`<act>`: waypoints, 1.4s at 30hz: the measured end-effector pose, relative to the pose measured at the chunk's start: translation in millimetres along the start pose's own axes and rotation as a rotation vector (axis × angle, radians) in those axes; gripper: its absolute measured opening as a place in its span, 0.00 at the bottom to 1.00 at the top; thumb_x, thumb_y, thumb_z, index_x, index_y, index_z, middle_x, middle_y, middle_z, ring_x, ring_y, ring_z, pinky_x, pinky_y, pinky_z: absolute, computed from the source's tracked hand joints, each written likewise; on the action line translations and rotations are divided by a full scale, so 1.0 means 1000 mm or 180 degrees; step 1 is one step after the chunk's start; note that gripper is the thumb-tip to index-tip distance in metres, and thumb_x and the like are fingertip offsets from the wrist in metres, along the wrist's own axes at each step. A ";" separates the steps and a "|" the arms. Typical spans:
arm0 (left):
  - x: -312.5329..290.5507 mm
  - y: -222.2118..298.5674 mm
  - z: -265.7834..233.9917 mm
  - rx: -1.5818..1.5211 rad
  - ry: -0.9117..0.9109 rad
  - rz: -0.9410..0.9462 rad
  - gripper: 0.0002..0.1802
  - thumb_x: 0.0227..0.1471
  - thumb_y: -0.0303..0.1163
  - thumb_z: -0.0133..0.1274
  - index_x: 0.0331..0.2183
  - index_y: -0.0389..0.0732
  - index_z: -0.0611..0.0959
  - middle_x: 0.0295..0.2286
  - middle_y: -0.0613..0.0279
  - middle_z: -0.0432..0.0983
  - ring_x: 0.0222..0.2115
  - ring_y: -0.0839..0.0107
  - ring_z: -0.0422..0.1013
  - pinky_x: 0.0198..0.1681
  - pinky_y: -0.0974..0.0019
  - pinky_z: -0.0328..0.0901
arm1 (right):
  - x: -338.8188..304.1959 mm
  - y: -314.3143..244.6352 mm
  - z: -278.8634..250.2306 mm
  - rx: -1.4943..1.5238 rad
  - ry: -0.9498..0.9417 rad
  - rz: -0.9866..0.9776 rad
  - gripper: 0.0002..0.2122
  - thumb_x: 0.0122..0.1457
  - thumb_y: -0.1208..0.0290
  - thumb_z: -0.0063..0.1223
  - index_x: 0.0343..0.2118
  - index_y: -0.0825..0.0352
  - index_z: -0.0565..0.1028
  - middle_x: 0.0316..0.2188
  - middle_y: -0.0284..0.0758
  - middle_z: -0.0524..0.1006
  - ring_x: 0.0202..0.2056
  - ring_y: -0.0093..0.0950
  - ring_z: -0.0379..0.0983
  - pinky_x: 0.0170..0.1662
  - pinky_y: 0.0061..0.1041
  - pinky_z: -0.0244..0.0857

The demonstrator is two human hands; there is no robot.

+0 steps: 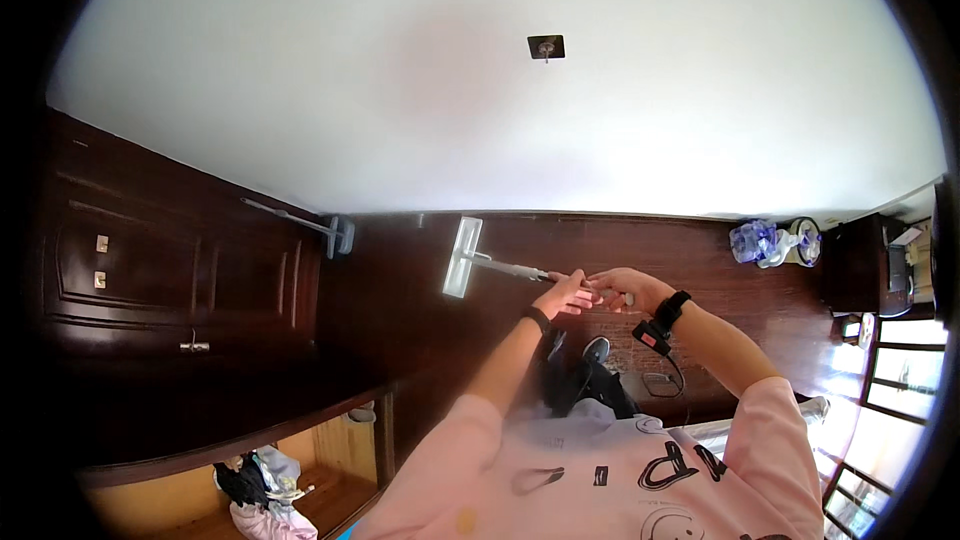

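A flat mop (510, 267) with a white rectangular head reaches out to the left over the dark wooden floor. Its pale pole turns dark near my hands. My left hand (566, 296) is closed loosely round that dark part, with a black band on the wrist. Close beside it on the right, my right hand (634, 289) curls round the handle's end, where a greyish tip shows between the fingers. A black strapped device (660, 325) with a cable sits on my right wrist. My fingers partly hide the handle.
A white wall (650, 130) bounds the floor ahead. At the left, a grey long-handled brush (341, 236) leans by a dark door (170, 260). Bagged bottles (752, 241) stand at the right near a dark cabinet (855, 265). An open wooden compartment (160, 500) holds clothes at lower left.
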State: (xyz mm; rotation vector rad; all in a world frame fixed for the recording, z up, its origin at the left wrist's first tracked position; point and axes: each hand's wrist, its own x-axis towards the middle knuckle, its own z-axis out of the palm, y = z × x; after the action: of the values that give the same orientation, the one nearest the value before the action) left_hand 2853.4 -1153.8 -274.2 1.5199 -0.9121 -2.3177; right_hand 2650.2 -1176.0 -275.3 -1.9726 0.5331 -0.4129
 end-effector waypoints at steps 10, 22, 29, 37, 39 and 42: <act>0.020 -0.016 -0.084 -0.0400 0.0671 -0.0129 0.26 0.49 0.49 0.43 0.41 0.41 0.57 0.28 0.54 0.78 0.26 0.66 0.75 0.28 0.63 0.68 | 0.091 -0.016 0.004 0.4104 0.0051 0.2981 0.03 0.62 0.72 0.41 0.36 0.63 0.67 0.23 0.29 0.69 0.13 0.10 0.54 0.13 0.07 0.49; 0.022 -0.054 -0.181 -0.1011 0.1754 -0.0286 0.38 0.49 0.40 0.47 0.55 0.45 0.46 0.39 0.52 0.68 0.38 0.60 0.72 0.39 0.51 0.69 | 0.190 0.040 0.070 0.1256 -0.0084 -0.0804 0.16 0.51 0.75 0.48 0.45 0.67 0.70 0.37 0.36 0.73 0.32 0.29 0.71 0.31 0.21 0.66; 0.038 -0.072 -0.179 -0.1422 0.1630 -0.0355 0.39 0.50 0.43 0.48 0.56 0.46 0.46 0.41 0.54 0.65 0.41 0.58 0.69 0.40 0.49 0.68 | 0.179 0.011 0.029 0.1498 -0.0895 0.0804 0.21 0.45 0.74 0.51 0.46 0.67 0.72 0.47 0.40 0.72 0.45 0.37 0.70 0.44 0.33 0.65; 0.127 0.007 -0.030 -0.1822 0.1526 -0.0086 0.21 0.53 0.48 0.45 0.41 0.42 0.67 0.42 0.58 0.68 0.41 0.63 0.70 0.40 0.59 0.67 | 0.055 0.102 -0.072 0.1910 -0.0470 -0.0122 0.21 0.58 0.63 0.51 0.54 0.60 0.65 0.34 0.33 0.73 0.28 0.20 0.69 0.24 0.19 0.63; 0.134 0.007 0.002 -0.1379 0.1283 0.0259 0.21 0.53 0.48 0.44 0.41 0.42 0.67 0.41 0.58 0.68 0.42 0.63 0.70 0.41 0.59 0.67 | 0.044 0.073 -0.112 0.3690 -0.0866 0.1865 0.16 0.61 0.66 0.47 0.51 0.61 0.67 0.30 0.31 0.71 0.21 0.16 0.64 0.19 0.13 0.58; 0.154 0.024 0.039 -0.1563 0.0973 0.0401 0.13 0.58 0.36 0.42 0.44 0.42 0.65 0.41 0.54 0.66 0.42 0.58 0.70 0.42 0.60 0.70 | 0.014 0.068 -0.150 0.4104 -0.0768 0.2943 0.11 0.63 0.69 0.42 0.47 0.62 0.67 0.26 0.29 0.69 0.15 0.11 0.58 0.15 0.08 0.52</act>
State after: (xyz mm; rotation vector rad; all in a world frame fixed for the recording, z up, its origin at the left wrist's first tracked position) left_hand 2747.5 -1234.4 -364.4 1.4865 -0.3180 -1.9514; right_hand 2574.2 -1322.2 -270.5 -0.4190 0.6966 0.1044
